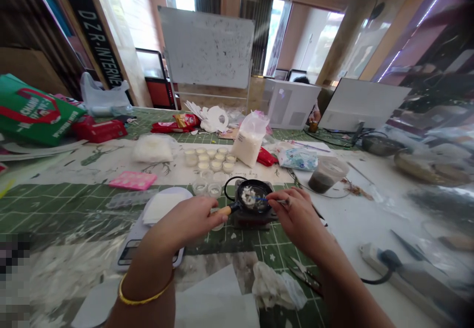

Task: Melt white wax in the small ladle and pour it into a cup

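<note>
My left hand (pixel 190 219) is closed around the wooden handle (pixel 225 211) of a small black frying pan (pixel 267 188). The pan rests on a little electric hot plate (pixel 252 225). White lumps (pixel 248 197) lie in the pan, mostly in its left half, with what looks like clear liquid beside them. A thin blue stick (pixel 261 199) is pinched in the fingers of my right hand (pixel 298 214), its far end among the white lumps. Under my left forearm sits a kitchen scale (pixel 181 194) with a white sheet (pixel 163 206) on it.
Several small cups of pale filling (pixel 211 159) stand behind the pan, near a bag of white granules (pixel 249 143). A dark-bottomed plastic tub (pixel 324 177) is at right. Scissors (pixel 305 273) and crumpled tissue (pixel 274 286) lie in front. A power strip (pixel 374 259) is right.
</note>
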A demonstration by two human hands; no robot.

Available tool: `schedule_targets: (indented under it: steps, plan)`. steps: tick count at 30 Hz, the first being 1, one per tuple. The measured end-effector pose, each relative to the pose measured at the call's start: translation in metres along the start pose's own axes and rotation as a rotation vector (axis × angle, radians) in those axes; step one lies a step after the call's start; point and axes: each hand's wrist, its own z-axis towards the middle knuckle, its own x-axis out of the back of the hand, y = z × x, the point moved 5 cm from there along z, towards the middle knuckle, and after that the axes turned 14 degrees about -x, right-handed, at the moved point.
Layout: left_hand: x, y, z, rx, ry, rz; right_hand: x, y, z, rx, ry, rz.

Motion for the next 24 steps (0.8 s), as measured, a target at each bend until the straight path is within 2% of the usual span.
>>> schedule_targets:
  steps: [2, 6, 10, 14, 18, 24]
  plan:
    - [0.0015, 0.0004, -0.0016, -0.004, 0.001, -0.004, 0.0011, 0.0011, -0.0002, -0.017, 0.023, -0.018]
    - [-0.0006, 0.0009, -0.0007, -0.006, -0.026, 0.003, -0.0006, -0.0008, -0.0028, 0.036, -0.041, -0.005]
    - [-0.0038, 0.0025, 0.0019, -0.034, -0.028, 0.035, 0.0012, 0.0014, -0.0029, -0.01, -0.001, -0.02]
    - [-0.0058, 0.004, 0.0023, -0.048, -0.044, 0.057, -0.0028, -0.0044, -0.0031, 0.061, -0.043, 0.003]
    - [-0.0058, 0.0031, 0.0017, -0.028, -0.043, 0.076, -0.004, -0.0022, -0.0005, 0.0, -0.025, -0.01]
    - [-0.0075, 0.0016, 0.002, -0.045, -0.032, 0.07, -0.0046, 0.0004, 0.0005, 0.041, -0.03, 0.025]
